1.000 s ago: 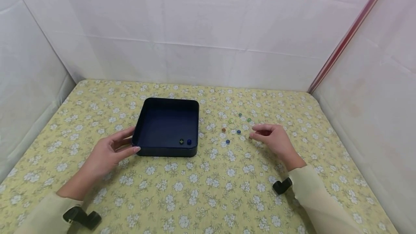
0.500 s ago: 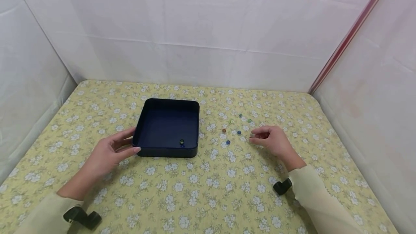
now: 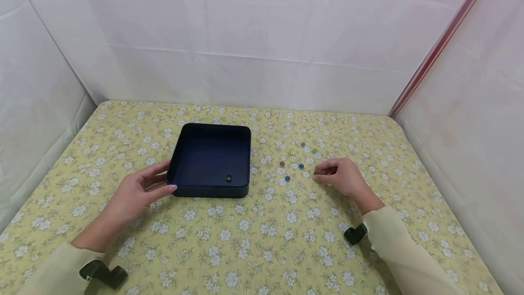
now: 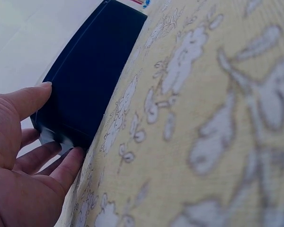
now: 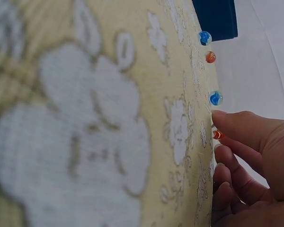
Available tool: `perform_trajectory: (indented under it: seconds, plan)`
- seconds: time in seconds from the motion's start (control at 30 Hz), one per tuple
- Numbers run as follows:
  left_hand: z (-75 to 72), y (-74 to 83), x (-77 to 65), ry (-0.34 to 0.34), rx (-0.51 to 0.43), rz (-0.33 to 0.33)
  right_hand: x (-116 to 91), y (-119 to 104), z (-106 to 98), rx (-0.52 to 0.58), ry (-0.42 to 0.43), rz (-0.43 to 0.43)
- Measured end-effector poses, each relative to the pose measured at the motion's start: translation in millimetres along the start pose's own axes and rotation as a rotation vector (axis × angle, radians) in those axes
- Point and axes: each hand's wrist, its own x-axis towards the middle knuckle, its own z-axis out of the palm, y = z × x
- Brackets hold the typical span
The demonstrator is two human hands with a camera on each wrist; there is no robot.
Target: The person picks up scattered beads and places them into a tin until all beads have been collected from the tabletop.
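My right hand's point(image 3: 344, 177) thumb and forefinger pinched an orange marble point(image 5: 218, 135), which sat between their tips, low by the cloth point(image 3: 184, 231); my other fingers were curled. A blue marble point(image 3: 301, 166) lay near the tips, untouched. My left hand point(image 3: 133, 192) gripped the tray's point(image 3: 209, 191) near-left corner, fingers slightly apart

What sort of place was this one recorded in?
Probably a makeshift recording booth: creased white sheeting rises behind and along both sides of a yellow, white-flowered tablecloth, and a small black device sits at each pale cuff.
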Motion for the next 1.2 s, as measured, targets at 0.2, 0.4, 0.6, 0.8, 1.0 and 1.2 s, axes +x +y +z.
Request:
perform_trajectory:
  seconds: [0.2,0.4,0.6,0.8,1.0,1.2]
  plan:
    - [0.2,-0.7,0.3,0.001,-0.002,-0.001,1.5,0.0,0.1,-0.004,-0.010,-0.012]
    - [0.2,-1.1,0.6,0.004,0.006,-0.001,2.5,0.4,0.8,-0.012,-0.007,-0.013]
    - [0.0,-1.5,0.6,0.006,0.017,-0.001,2.2,-0.3,0.7,-0.013,-0.009,0.000]
    - [-1.2,-0.9,-0.5,0.000,0.009,-0.029,1.9,-0.7,1.5,-0.012,-0.003,0.019]
    - [-1.3,-1.5,-0.1,-0.002,0.010,-0.026,-0.4,-0.3,-0.1,0.017,0.003,0.042]
    - [-0.5,-1.6,0.8,-0.002,0.012,-0.019,-3.1,-1.2,-2.1,0.046,0.004,0.034]
